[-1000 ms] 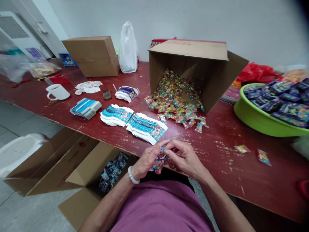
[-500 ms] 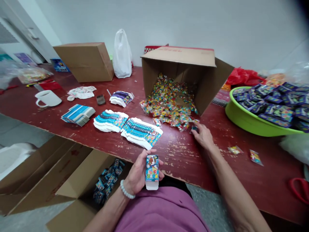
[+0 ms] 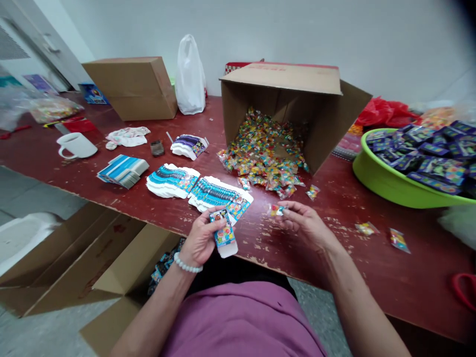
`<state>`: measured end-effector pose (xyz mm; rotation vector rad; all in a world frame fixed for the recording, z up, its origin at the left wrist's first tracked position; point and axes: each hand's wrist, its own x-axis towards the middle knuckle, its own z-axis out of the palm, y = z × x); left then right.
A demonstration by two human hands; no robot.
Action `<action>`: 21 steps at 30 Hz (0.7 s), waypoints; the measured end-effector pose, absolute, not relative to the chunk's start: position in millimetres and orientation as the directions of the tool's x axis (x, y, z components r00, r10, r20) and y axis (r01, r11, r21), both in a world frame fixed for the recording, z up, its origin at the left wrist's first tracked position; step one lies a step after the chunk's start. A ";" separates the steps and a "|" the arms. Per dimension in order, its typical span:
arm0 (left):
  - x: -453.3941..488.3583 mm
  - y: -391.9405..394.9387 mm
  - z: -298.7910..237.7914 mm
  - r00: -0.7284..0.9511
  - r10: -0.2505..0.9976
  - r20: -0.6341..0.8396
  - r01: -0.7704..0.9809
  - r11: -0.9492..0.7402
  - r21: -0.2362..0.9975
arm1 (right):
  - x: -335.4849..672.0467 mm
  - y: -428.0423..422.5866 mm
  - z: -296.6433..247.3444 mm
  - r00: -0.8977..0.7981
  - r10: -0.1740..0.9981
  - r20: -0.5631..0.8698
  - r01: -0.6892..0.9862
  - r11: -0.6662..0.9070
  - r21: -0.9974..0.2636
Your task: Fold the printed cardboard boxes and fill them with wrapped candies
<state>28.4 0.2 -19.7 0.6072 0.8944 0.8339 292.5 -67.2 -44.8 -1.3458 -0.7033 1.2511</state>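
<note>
My left hand is closed around a small blue printed box with its white end flap open, held over the table's near edge. My right hand pinches a small colourful candy packet just above the red table, a short way right of the box. A pile of the same candy packets spills from a cardboard box lying on its side behind both hands. Fanned stacks of flat blue box blanks lie right in front of my left hand.
A green basin of filled dark boxes stands at the right. A white mug, further stacks of flat blanks, a shut carton and a white plastic bag sit at the left and back. An open carton with finished boxes stands on the floor.
My right hand drew back from the candy pile with one packet pinched in it, toward the box. My left hand lifted the box slightly up and forward.
</note>
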 end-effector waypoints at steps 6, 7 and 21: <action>34.3 4.9 -22.1 0.232 0.899 -0.371 -0.530 0.437 0.727 | 219.6 -90.7 -31.4 0.136 0.928 -0.348 -0.453 -0.254 -0.855; 34.0 3.4 -22.8 0.236 0.899 -0.370 -0.537 0.438 0.721 | 214.3 -90.6 -34.1 0.174 0.926 -0.335 -0.437 -0.232 -0.869; 19.2 -32.6 -33.8 0.785 0.488 -0.382 -0.015 0.632 0.775 | 214.6 -78.9 -21.2 0.296 0.955 0.012 0.122 -0.026 -0.992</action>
